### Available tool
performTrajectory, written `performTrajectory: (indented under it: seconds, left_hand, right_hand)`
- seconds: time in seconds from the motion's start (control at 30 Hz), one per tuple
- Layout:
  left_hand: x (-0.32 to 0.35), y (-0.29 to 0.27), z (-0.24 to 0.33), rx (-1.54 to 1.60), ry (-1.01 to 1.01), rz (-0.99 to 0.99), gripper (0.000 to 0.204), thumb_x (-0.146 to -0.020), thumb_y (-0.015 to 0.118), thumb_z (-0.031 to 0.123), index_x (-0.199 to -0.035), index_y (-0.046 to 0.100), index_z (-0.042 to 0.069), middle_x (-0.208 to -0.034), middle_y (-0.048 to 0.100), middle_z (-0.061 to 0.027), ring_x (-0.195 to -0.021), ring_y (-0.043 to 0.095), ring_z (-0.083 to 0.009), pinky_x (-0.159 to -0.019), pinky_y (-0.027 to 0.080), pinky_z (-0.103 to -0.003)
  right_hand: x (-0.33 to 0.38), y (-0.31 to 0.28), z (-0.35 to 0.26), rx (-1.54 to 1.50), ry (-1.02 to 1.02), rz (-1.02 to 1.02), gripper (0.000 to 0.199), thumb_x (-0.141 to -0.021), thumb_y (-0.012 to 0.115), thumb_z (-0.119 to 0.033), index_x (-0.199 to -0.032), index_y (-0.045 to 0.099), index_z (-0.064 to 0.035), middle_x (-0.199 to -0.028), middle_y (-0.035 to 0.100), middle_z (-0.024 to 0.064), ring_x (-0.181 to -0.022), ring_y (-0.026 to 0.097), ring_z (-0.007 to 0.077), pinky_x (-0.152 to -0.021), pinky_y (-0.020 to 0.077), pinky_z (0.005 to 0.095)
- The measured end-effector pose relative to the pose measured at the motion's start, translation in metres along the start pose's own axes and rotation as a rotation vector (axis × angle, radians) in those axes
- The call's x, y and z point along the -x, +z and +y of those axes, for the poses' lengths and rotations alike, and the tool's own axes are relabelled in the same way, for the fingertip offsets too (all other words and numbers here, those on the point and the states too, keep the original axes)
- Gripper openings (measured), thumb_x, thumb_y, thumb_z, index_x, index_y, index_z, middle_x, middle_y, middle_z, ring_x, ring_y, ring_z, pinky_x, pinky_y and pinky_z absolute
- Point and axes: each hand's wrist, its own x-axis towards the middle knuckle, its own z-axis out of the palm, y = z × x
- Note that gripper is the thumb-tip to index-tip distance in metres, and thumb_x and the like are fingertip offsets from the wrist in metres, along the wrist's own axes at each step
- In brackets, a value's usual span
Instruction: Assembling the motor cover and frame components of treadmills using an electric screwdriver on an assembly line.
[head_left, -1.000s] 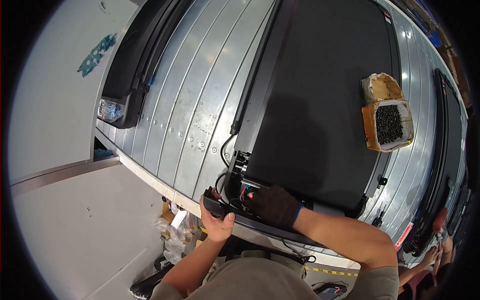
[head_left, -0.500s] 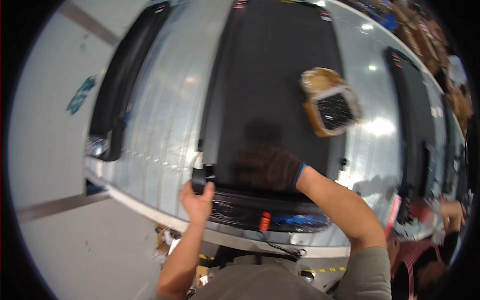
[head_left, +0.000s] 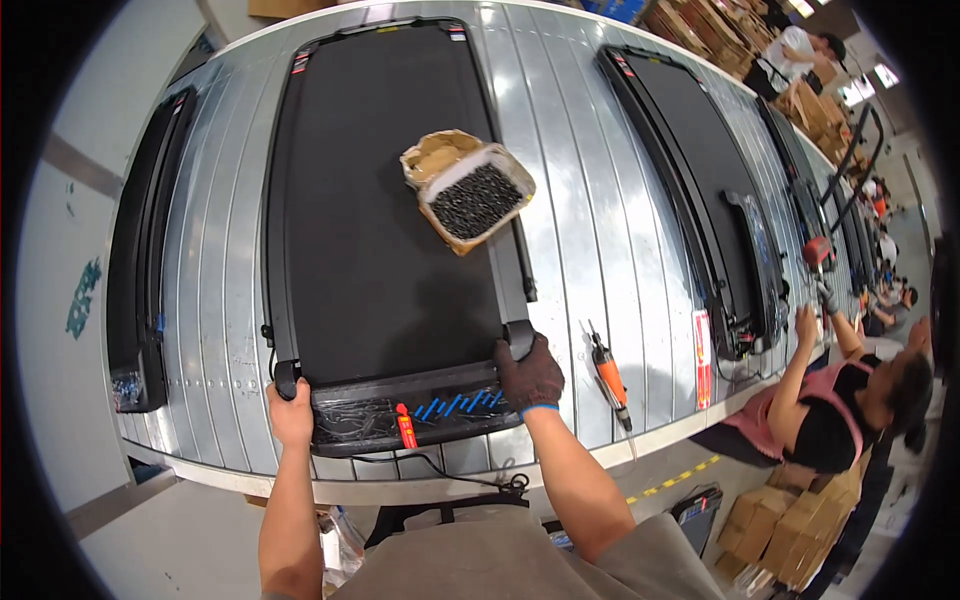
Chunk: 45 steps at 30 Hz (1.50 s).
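A black treadmill lies flat in front of me, its film-covered panel at the near end. My bare left hand grips the black corner cap at its near left corner. At the near right corner, my right hand, in a dark knit glove with a blue cuff, is wrapped round the other corner cap. An open cardboard box of small black screws rests on the belt, toward the right edge. A red tag hangs over the panel.
An orange and black electric screwdriver lies on the slatted metal table at my right. Further treadmills lie left and right. A co-worker in a pink apron works at the right, near a red power tool.
My right hand has come from over the belt to the near right corner cap. My left hand stays at the left cap. The view has swung right.
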Motion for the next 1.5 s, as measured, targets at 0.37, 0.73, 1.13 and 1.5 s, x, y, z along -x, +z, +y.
performTrajectory:
  seconds: [0.37,0.73,1.13,1.5]
  left_hand:
    - [-0.057,-0.017,-0.056,-0.092,0.092,0.11,0.056,-0.089,0.065,0.046,-0.117,0.061,-0.002,-0.106,0.07,-0.0251,-0.105,0.067,-0.0448,-0.096,0.049,-0.051]
    - [-0.149,-0.078,-0.131,0.184,0.181,0.032,0.076,-0.092,0.068,0.05,-0.136,0.057,-0.011,-0.128,0.066,-0.0268,-0.116,0.065,-0.0382,-0.104,0.047,-0.042]
    - [-0.222,-0.096,-0.129,0.405,-0.011,-0.416,0.081,-0.093,0.07,0.054,-0.14,0.055,-0.009,-0.131,0.065,-0.0198,-0.116,0.065,-0.0288,-0.103,0.049,-0.039]
    - [-0.21,-0.029,-0.054,0.682,-0.233,-0.537,0.077,-0.087,0.077,0.046,-0.139,0.056,-0.007,-0.128,0.067,-0.0206,-0.108,0.071,-0.0352,-0.097,0.055,-0.046]
  right_hand:
    - [0.029,0.055,-0.027,-0.112,0.007,-0.065,0.064,-0.086,0.065,-0.062,-0.114,0.061,-0.0042,-0.105,0.073,0.0241,-0.102,0.071,0.0438,-0.091,0.0546,0.0527]
    - [0.062,0.095,-0.08,-0.056,-0.488,0.568,0.046,-0.087,0.068,-0.043,-0.114,0.064,-0.0065,-0.108,0.071,0.0206,-0.103,0.069,0.0377,-0.091,0.0553,0.048]
    - [0.06,0.142,-0.049,-0.578,-0.82,0.188,0.011,-0.085,0.072,-0.015,-0.078,0.065,-0.0108,-0.077,0.065,0.0125,-0.073,0.066,0.0351,-0.062,0.0546,0.0465]
    - [0.128,0.147,0.082,0.125,-0.57,-0.428,0.046,-0.086,0.071,-0.042,-0.122,0.07,-0.0152,-0.115,0.068,0.0147,-0.103,0.068,0.0352,-0.091,0.0554,0.0471]
